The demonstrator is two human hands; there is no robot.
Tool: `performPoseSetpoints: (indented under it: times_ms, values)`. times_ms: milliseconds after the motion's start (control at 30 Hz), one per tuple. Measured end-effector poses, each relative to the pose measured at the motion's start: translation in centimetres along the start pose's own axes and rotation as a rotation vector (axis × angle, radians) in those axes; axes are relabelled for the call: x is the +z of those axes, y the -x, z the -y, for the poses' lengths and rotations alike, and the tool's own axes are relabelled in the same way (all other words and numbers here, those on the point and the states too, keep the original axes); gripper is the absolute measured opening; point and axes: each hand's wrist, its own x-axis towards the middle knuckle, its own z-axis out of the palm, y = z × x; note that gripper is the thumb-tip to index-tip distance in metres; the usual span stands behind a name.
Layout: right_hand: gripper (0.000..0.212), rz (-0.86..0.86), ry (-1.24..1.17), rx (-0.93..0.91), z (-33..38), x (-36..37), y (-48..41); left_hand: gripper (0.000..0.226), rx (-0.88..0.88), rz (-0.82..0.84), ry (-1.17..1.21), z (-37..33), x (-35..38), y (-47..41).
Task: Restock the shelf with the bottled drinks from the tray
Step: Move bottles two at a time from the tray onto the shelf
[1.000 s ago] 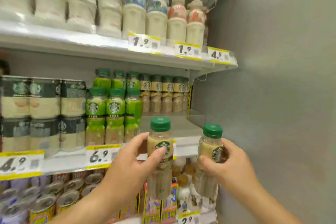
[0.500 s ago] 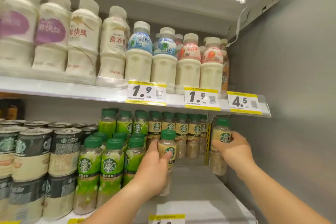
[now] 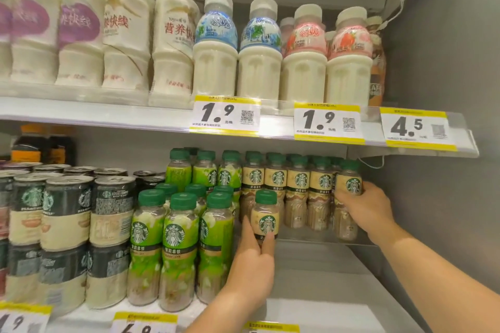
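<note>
— Hands first, please. What do I log?

— Left hand [image 3: 250, 265] wrapped round a small tan-label bottle [image 3: 265, 217], thumb on one side, fingers across the front; bottle upright over the bare shelf floor [image 3: 319, 273], in front of the back row of tan-label bottles [image 3: 299, 192]. Right hand [image 3: 365, 211] clamped on a second tan bottle [image 3: 349, 197] at 3 o'clock of that row, pressed in at its end. I can't tell whether either base touches the shelf.

— Materials?

— Clear ribbed plastic, milky brown liquid, domed dark green screw caps. Labels carry the round green Starbucks siren. At 9 o'clock of the left hand, green-label bottles [image 3: 177, 246], same shape, same siren. Further toward 9, stacked metal cans [image 3: 111, 216], pull-tab tops; one reads "DOUBLESHOT".

— Upper shelf?

— At 12 o'clock, squat white plastic bottles [image 3: 215, 57], blue and pink shrink sleeves, Chinese characters on the taller ones. Yellow-edged price tags [image 3: 226, 116] read 1.9, 1.9, 4.5. Grey smooth wall [image 3: 446, 62] at 3 o'clock.
</note>
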Motion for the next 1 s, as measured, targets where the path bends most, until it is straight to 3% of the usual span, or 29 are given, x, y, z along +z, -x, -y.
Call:
performPoseSetpoints:
  times_ms: [133, 300, 533, 800, 1000]
  values:
    - [0.024, 0.008, -0.029, 0.017, -1.0, -0.1, 0.0, 0.072, -0.056, -0.133, -0.051, 0.1, 0.4, 0.1]
    - [0.053, 0.071, -0.038, 0.073, -3.3, -0.9, 1.3, 0.049, -0.251, -0.081, -0.585, -1.0, 0.0, 1.1]
    - [0.02, 0.047, 0.058, 0.037, -3.4, -0.2, 1.3, 0.036, -0.366, -0.061, -0.741, -2.8, 0.1, 0.4]
    - [0.015, 0.013, 0.05, -0.007, -4.2, 1.4, 0.6, 0.032, -0.287, -0.194, -0.912, -1.5, 1.5, 1.2]
    - [0.023, -0.015, 0.117, -0.064, -5.1, 1.6, 0.8, 0.044, -0.224, -0.28, -0.992, 0.3, 1.9, 0.3]
